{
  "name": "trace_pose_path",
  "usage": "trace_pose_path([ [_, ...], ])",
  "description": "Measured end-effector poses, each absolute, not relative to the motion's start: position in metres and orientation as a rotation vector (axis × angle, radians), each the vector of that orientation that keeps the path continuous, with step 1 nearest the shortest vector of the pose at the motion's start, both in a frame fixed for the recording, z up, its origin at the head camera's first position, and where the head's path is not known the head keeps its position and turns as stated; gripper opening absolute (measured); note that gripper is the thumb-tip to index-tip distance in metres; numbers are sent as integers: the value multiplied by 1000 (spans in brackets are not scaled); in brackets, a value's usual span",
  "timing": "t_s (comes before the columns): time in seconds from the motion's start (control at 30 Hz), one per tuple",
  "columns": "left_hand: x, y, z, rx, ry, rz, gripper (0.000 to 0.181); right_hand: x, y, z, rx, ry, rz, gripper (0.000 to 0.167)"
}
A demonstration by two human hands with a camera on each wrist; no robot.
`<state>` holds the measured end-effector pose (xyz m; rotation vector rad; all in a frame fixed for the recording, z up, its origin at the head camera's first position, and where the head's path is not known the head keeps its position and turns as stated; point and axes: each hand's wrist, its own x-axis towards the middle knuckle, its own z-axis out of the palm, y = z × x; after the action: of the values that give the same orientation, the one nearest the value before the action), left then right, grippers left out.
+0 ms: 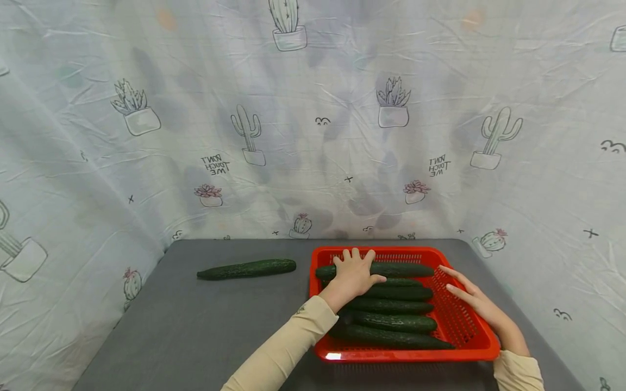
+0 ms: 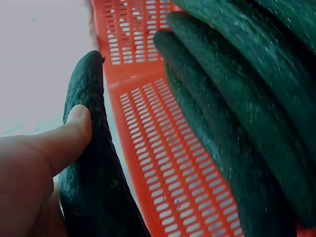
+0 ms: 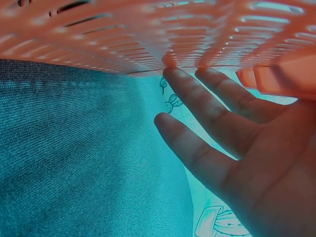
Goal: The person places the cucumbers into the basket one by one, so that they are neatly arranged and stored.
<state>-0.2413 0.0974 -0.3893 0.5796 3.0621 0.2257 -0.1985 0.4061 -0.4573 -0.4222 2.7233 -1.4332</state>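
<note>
A red perforated plastic basket holds several dark green cucumbers lying side by side. At its far side, my left hand lies across the farthest cucumber. The left wrist view shows my thumb pressed along a cucumber beside the basket's wall, gripping it; the other fingers are mostly hidden there. My right hand holds the basket's right side, two digits reaching over the rim. Three fairly straight fingers of that hand show below the perforated wall in the right wrist view.
One more cucumber lies on the grey tabletop, left of the basket. A pale curtain printed with cacti hangs behind the table and along both sides.
</note>
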Motion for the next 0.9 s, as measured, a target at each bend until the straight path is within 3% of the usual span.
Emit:
trace_pose_path([
  [0.9, -246, 125, -434, 473, 3032, 121, 61, -199, 407, -459, -426, 2764, -1407, 50],
])
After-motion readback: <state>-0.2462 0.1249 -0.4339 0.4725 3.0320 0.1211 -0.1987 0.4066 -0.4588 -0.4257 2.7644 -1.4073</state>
